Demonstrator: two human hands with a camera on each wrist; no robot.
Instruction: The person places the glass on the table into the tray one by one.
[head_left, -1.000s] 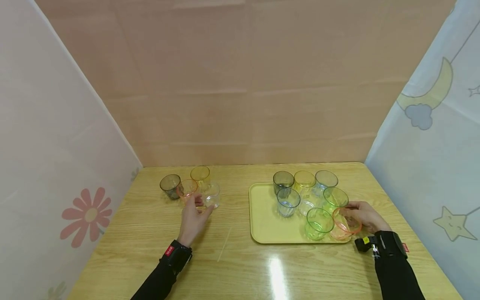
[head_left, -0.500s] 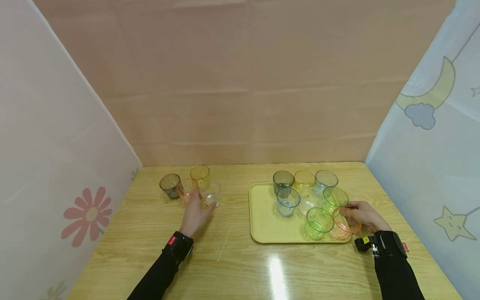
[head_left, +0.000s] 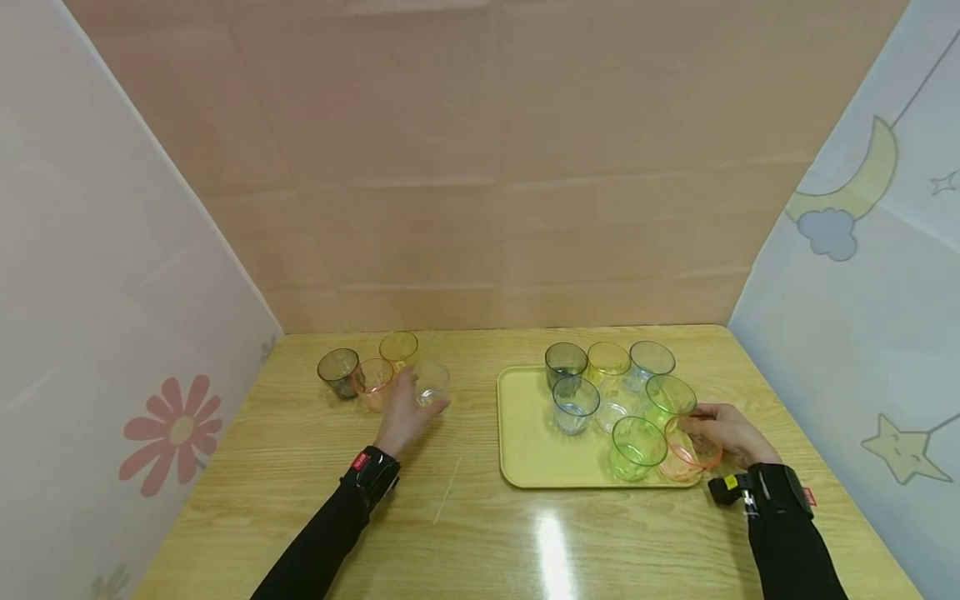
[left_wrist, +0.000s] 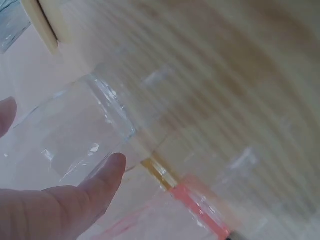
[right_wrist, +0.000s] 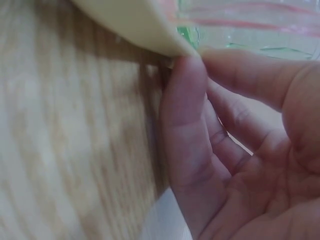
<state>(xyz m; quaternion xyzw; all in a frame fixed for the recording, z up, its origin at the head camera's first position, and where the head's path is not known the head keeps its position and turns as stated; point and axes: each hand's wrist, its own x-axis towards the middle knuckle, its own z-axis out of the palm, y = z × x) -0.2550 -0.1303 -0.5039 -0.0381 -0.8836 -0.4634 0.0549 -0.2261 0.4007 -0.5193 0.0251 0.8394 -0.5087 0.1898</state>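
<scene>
My left hand (head_left: 405, 418) reaches over the left part of the table, around a clear glass (head_left: 434, 381). The left wrist view shows this clear glass (left_wrist: 70, 130) between the thumb at the left edge and an extended finger touching or close to its side. Just left of that hand stand an orange glass (head_left: 371, 382), a dark grey glass (head_left: 337, 372) and a yellow glass (head_left: 397, 343). On the right, my right hand (head_left: 731, 432) pinches the rim of a pale yellow tray (head_left: 525, 463), thumb and finger on either side in the right wrist view.
The tray bears several glasses, among them a dark one (head_left: 564, 358), a yellow one (head_left: 609, 357), green ones and an orange one (head_left: 692, 450) beside the right hand. A patterned sheet (head_left: 855, 350) borders the wooden table (head_left: 285, 492) on the right.
My left hand has shifted right, and the clear glass has slid slightly right with it, leaving more space from the orange glass. The right hand and tray have stayed in place.
</scene>
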